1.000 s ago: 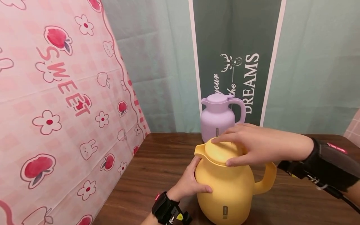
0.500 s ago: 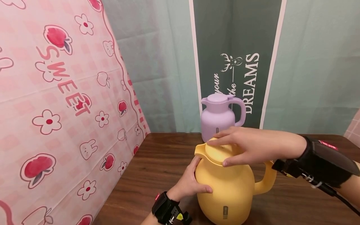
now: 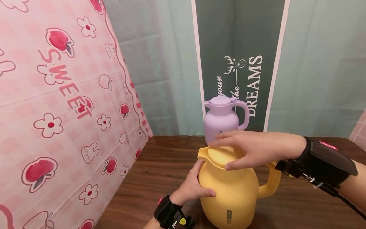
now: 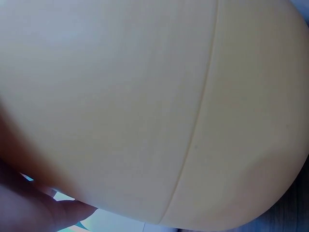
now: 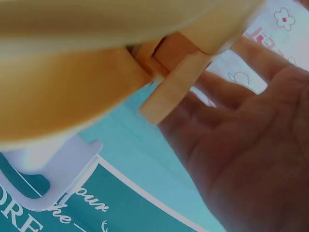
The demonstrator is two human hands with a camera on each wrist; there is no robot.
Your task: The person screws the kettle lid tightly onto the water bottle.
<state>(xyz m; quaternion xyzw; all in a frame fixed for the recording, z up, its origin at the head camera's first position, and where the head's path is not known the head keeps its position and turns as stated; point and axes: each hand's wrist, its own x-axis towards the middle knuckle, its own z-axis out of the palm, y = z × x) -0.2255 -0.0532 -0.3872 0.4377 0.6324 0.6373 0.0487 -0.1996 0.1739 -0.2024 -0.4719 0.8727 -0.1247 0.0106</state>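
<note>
A yellow thermos jug (image 3: 228, 194) stands upright on the wooden table, spout to the left and handle (image 3: 270, 183) to the right. My left hand (image 3: 193, 187) holds the left side of its body, thumb in front and fingers behind. In the left wrist view the smooth body (image 4: 145, 96) fills most of the picture. Over the top, my right hand (image 3: 254, 148) grips the round yellow lid (image 3: 221, 157), thumb at the near edge and fingers reaching across the far side. A flat yellow tab (image 5: 174, 92) shows beside my right fingers in the right wrist view.
Behind the yellow jug, a smaller lilac jug (image 3: 220, 119) stands at the back of the table (image 3: 160, 165). A pink patterned cloth (image 3: 71, 127) hangs along the left, and a green curtain (image 3: 160, 79) closes off the back.
My right hand and wrist have shifted left, the fingertips sliding toward the spout side over the lid. The left hand and the yellow jug stay in place.
</note>
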